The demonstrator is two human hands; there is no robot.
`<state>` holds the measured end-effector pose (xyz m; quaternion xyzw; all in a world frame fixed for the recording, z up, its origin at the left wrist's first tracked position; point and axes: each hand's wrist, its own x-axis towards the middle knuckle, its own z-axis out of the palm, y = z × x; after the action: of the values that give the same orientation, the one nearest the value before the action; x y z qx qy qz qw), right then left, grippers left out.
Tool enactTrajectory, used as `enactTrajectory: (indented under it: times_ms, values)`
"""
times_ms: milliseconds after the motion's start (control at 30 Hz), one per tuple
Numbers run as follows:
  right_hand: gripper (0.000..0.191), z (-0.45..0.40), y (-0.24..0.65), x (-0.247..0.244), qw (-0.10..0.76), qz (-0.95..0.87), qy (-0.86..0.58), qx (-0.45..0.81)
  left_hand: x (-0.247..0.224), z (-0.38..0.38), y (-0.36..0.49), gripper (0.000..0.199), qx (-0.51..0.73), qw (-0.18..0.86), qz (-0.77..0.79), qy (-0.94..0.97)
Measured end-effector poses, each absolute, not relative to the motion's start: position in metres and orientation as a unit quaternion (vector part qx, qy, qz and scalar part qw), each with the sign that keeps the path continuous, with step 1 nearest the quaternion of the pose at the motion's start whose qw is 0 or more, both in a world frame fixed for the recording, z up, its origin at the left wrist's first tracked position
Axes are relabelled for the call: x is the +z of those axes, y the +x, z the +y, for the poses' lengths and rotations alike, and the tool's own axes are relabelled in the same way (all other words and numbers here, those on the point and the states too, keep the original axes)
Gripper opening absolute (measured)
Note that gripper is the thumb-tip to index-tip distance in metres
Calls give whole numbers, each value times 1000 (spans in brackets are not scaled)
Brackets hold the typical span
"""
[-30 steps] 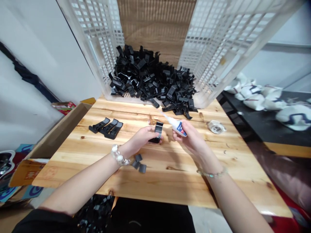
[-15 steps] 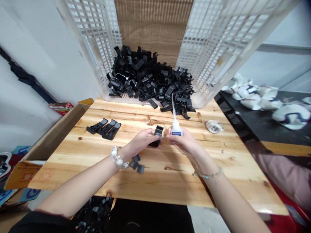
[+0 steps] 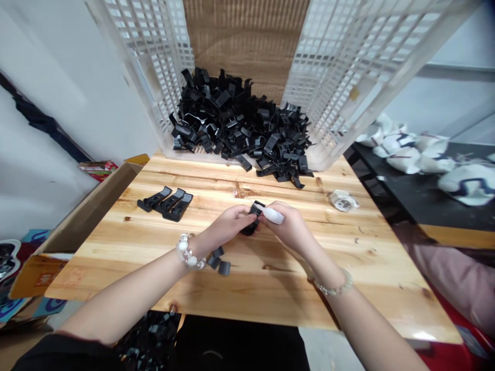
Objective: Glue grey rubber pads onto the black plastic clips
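Observation:
Between thumb and fingers my left hand (image 3: pixel 234 222) grips a black plastic clip (image 3: pixel 253 210) above the middle of the table. My right hand (image 3: pixel 292 226) is closed around a white glue bottle (image 3: pixel 274 215), tipped over so its thin nozzle points left onto the clip's upper part. Whether glue comes out is too small to see. Several small dark grey pads (image 3: pixel 223 267) lie by my left wrist. Off to the left, three black clips with grey pads (image 3: pixel 178 205) rest side by side on the wood.
A white plastic crate (image 3: pixel 332 157) on its side holds a large heap of black clips (image 3: pixel 240 123) at the table's back. A roll of clear tape (image 3: pixel 343 201) sits at right. Another person's sleeve (image 3: pixel 444 273) shows beyond the right edge, near white fabric pieces (image 3: pixel 466 184).
My right hand has tilted the glue bottle from upright to pointing left and brought its nozzle down onto the clip. My left hand keeps hold of the clip, nearly in place.

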<state>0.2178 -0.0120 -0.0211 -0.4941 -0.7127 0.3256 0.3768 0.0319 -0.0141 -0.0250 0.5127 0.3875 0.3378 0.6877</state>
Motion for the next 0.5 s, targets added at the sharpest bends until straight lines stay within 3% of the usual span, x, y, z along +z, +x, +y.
enactTrajectory:
  times_ms: [267, 500]
  values:
    - [23, -15, 220, -5, 414, -582, -552, 431, -21, -17, 35, 17, 308, 689, 420, 503]
    - [22, -17, 214, -5, 401, -585, -579, 404, -20, -18, 36, 15, 310, 675, 426, 516]
